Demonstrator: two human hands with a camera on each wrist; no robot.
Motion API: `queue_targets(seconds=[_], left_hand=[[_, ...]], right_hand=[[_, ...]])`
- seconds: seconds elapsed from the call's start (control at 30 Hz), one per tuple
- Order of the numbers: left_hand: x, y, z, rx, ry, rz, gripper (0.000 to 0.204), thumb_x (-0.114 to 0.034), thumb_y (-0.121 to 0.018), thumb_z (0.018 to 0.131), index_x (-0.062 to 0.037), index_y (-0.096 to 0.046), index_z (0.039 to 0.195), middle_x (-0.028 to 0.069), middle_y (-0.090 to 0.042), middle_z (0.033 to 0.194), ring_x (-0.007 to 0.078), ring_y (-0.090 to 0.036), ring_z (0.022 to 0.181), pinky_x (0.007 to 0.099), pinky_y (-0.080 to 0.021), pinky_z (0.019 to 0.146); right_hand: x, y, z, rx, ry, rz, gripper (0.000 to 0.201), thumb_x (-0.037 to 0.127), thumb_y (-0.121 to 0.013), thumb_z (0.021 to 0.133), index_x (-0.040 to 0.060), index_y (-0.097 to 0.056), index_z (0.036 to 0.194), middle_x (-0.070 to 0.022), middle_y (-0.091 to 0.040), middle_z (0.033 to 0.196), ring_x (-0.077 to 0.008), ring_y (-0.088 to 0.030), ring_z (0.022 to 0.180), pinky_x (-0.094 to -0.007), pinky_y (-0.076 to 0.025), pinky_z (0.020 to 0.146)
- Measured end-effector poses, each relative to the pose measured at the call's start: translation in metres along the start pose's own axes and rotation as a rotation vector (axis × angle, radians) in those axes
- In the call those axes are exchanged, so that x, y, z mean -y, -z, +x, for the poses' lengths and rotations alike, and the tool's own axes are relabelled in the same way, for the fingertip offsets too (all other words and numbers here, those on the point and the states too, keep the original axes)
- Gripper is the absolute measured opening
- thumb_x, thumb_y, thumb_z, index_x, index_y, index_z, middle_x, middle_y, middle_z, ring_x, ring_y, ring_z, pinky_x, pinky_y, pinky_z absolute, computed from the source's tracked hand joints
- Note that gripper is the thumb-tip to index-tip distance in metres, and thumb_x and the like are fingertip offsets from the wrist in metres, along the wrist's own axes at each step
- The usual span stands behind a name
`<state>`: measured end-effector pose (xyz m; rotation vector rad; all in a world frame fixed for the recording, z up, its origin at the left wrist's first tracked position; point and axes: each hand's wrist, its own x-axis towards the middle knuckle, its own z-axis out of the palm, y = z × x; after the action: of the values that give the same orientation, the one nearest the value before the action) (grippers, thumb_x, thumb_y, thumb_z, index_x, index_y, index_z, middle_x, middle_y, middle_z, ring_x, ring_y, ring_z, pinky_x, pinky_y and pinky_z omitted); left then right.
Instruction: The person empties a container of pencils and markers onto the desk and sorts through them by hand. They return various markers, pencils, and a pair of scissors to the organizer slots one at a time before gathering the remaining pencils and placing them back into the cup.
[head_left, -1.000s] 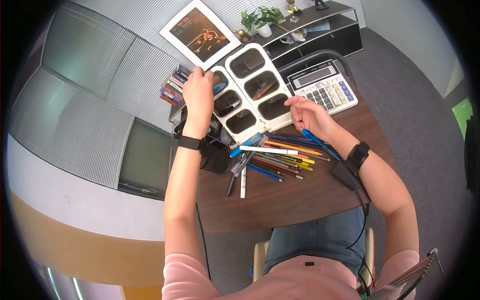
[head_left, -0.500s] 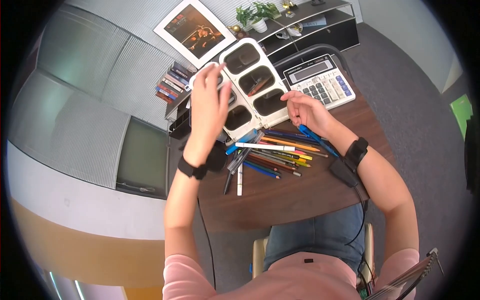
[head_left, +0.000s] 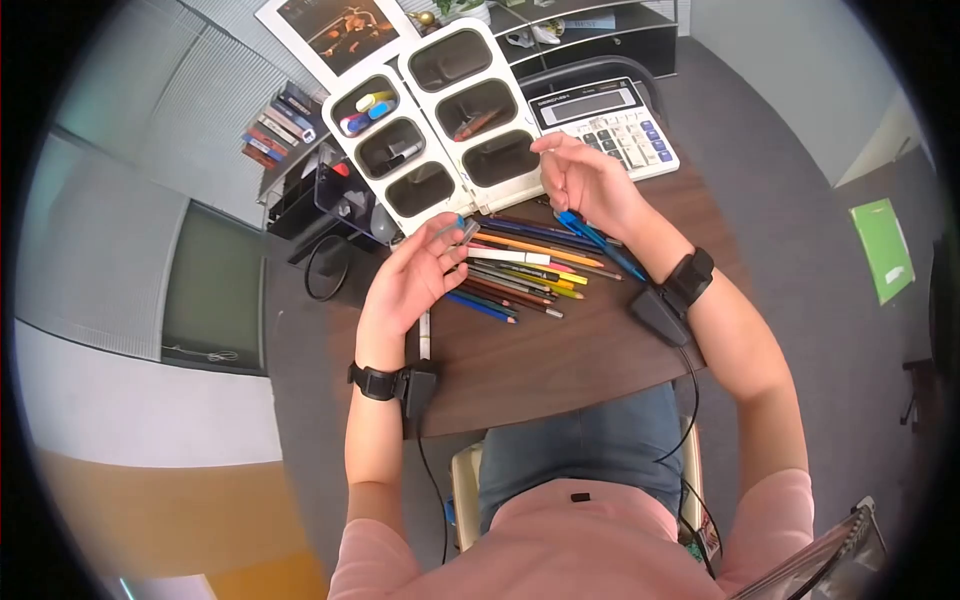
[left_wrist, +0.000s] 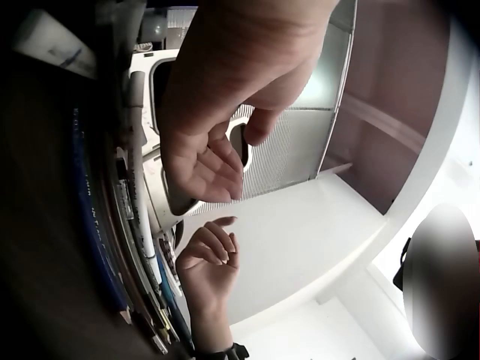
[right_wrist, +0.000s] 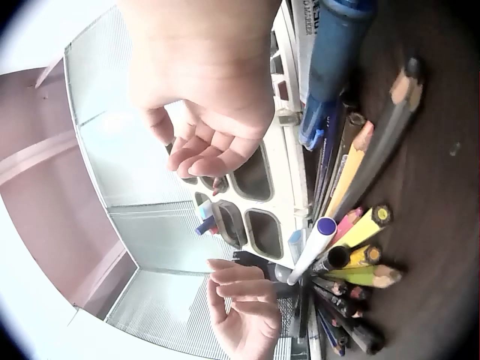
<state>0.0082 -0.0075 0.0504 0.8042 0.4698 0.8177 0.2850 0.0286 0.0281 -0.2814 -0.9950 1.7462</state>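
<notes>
My left hand is palm up with loosely bent fingers at the left end of a pile of pencils and pens. Its fingertips overlap a clear pen; contact cannot be told. A white organizer stands behind the pile. Its upper left compartment holds yellow and blue markers, the one below a grey and black item. My right hand, fingers relaxed and empty, hovers by the organizer's right edge. A blue pen lies under it. In the right wrist view, both hands look empty.
A large calculator sits right of the organizer. Books and a framed picture are behind. A black mesh holder stands left of the pile. Cables run from both wrist devices over the table's front edge.
My left hand has come away from the organizer's upper left compartment, down to the pile's left end, and turned palm up. My right hand keeps its pose. The head view has shifted.
</notes>
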Motion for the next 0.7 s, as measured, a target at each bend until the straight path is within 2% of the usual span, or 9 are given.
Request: queue_targets(seconds=[0.17,0.3,0.37,0.43,0.47,0.5,0.6,0.67,0.7], left_hand=[[-0.007,0.014,-0.006,0.087,-0.033,0.071,0.039,-0.029,-0.044,0.098,-0.0014,-0.044,0.127,0.0097,-0.059,0.111,0.0203,-0.057,0.102,0.0327,-0.047,0.087],[-0.017,0.023,-0.019,0.020,-0.119,0.091,0.041,-0.027,-0.044,0.098,0.0009,-0.042,0.128,0.0102,-0.060,0.109,0.0185,-0.059,0.097,0.0302,-0.049,0.084],[-0.018,0.026,-0.019,0.022,-0.144,0.092,0.040,-0.025,-0.043,0.099,0.0010,-0.043,0.129,0.0096,-0.061,0.108,0.0165,-0.059,0.095,0.0282,-0.049,0.082],[-0.018,0.021,-0.020,-0.009,-0.140,0.130,0.039,-0.026,-0.043,0.099,0.0003,-0.045,0.128,0.0074,-0.061,0.106,0.0147,-0.058,0.095,0.0271,-0.048,0.082],[-0.018,0.019,-0.020,-0.012,-0.167,0.101,0.039,-0.026,-0.043,0.099,0.0003,-0.045,0.128,0.0074,-0.061,0.106,0.0147,-0.058,0.095,0.0271,-0.048,0.082],[-0.018,0.017,-0.021,-0.017,-0.150,0.134,0.038,-0.025,-0.042,0.099,-0.0002,-0.045,0.128,0.0067,-0.059,0.106,0.0143,-0.057,0.095,0.0272,-0.048,0.082],[-0.018,0.018,-0.022,-0.029,-0.142,0.157,0.037,-0.024,-0.041,0.100,-0.0008,-0.046,0.128,0.0052,-0.058,0.106,0.0128,-0.056,0.095,0.0264,-0.047,0.082],[-0.018,0.016,-0.022,-0.052,-0.125,0.178,0.036,-0.024,-0.041,0.100,-0.0012,-0.047,0.126,0.0040,-0.058,0.105,0.0111,-0.056,0.094,0.0246,-0.047,0.080],[-0.018,0.016,-0.022,-0.060,-0.134,0.163,0.036,-0.024,-0.041,0.100,-0.0012,-0.047,0.126,0.0040,-0.058,0.105,0.0111,-0.056,0.094,0.0246,-0.047,0.080]], right_hand=[[0.013,0.004,0.001,-0.093,0.061,-0.200,0.029,0.029,-0.042,0.095,0.0057,-0.055,0.107,0.0006,-0.050,0.069,-0.0089,-0.049,0.063,-0.0230,-0.040,0.058],[0.019,-0.003,-0.001,-0.199,0.022,-0.500,0.030,0.031,-0.043,0.095,0.0064,-0.057,0.104,0.0030,-0.049,0.067,-0.0075,-0.048,0.062,-0.0210,-0.041,0.058],[0.024,-0.005,-0.002,-0.225,-0.034,-0.642,0.029,0.031,-0.045,0.094,0.0063,-0.058,0.099,0.0004,-0.051,0.066,-0.0094,-0.050,0.062,-0.0239,-0.042,0.058],[0.032,-0.009,-0.004,-0.165,-0.081,-1.429,0.027,0.031,-0.050,0.092,0.0058,-0.059,0.096,-0.0070,-0.058,0.068,-0.0189,-0.058,0.065,-0.0316,-0.045,0.061],[0.038,-0.012,-0.008,-0.129,-0.132,-1.751,0.027,0.031,-0.055,0.089,0.0059,-0.059,0.096,-0.0142,-0.063,0.077,-0.0296,-0.062,0.074,-0.0384,-0.046,0.066],[0.039,-0.017,-0.011,-0.142,-0.244,-1.821,0.028,0.032,-0.059,0.086,0.0053,-0.060,0.094,-0.0164,-0.065,0.081,-0.0346,-0.062,0.078,-0.0405,-0.047,0.069],[0.040,-0.034,-0.020,-0.120,-0.401,-1.924,0.032,0.035,-0.063,0.083,0.0034,-0.060,0.091,-0.0169,-0.065,0.081,-0.0340,-0.062,0.079,-0.0401,-0.046,0.069],[0.038,-0.035,-0.022,-0.105,-0.436,-1.906,0.032,0.031,-0.067,0.080,0.0027,-0.058,0.094,-0.0153,-0.060,0.074,-0.0260,-0.058,0.069,-0.0360,-0.043,0.062],[0.038,-0.034,-0.021,-0.087,-0.445,-1.914,0.032,0.031,-0.067,0.080,0.0027,-0.058,0.094,-0.0153,-0.060,0.074,-0.0260,-0.058,0.069,-0.0360,-0.043,0.062]])
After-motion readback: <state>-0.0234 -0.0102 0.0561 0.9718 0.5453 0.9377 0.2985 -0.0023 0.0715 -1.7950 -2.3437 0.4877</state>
